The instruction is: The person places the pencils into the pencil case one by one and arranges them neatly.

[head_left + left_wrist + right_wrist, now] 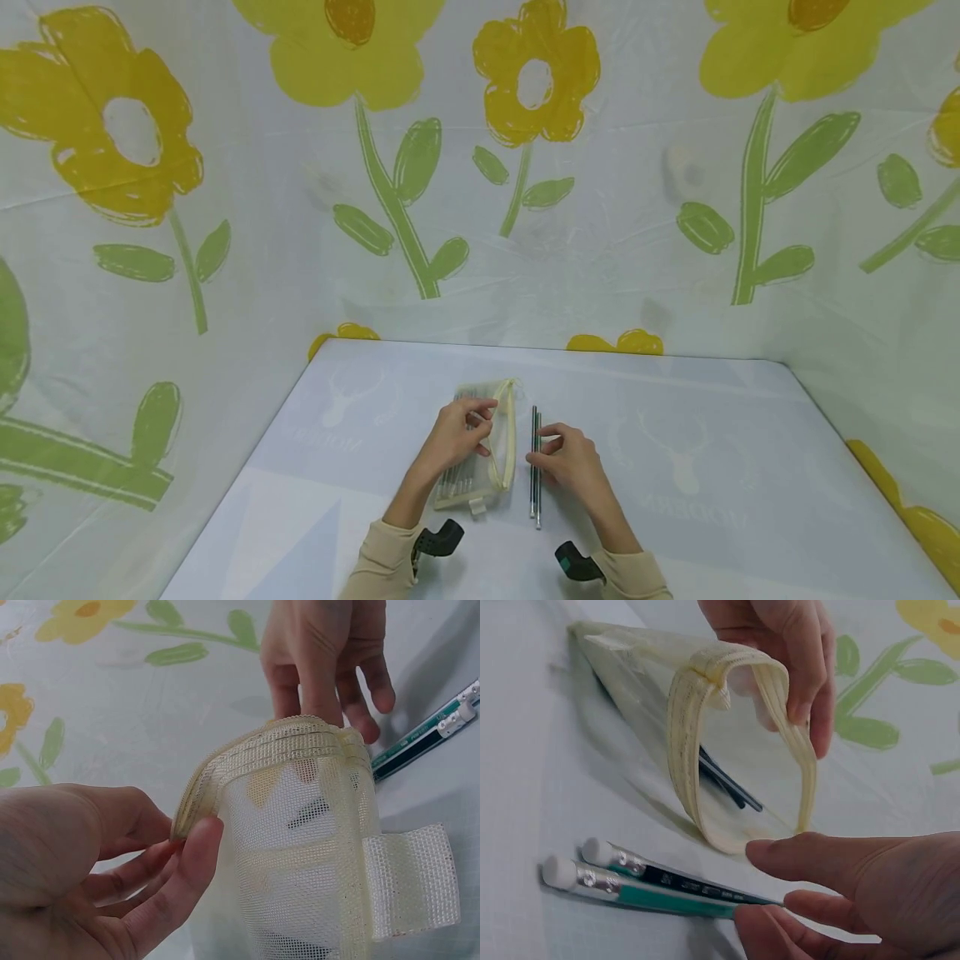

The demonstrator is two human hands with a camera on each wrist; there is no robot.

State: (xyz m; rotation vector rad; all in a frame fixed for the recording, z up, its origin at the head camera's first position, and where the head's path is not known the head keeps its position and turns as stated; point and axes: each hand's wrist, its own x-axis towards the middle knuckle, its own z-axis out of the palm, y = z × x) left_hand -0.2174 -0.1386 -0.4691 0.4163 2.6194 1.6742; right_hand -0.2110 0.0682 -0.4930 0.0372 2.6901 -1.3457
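A pale yellow mesh pencil pouch [510, 442] lies on the table with its zippered mouth gaping to the right. My left hand [457, 433] pinches the zipper edge [196, 791] between thumb and fingers. Dark pencils [724, 780] show inside the pouch in the right wrist view. Beside the mouth, two pencils with white erasers, one green [667, 898] and one dark [676, 879], lie side by side on the table. Over them is my right hand [573, 458], thumb and fingers apart; whether a fingertip touches a pencil is hard to tell.
A white fabric tab [412, 881] sticks out from the pouch's near end. The pale printed table [675, 517] extends to both sides. Flower-patterned curtains [600, 250] hang behind the table and along its sides.
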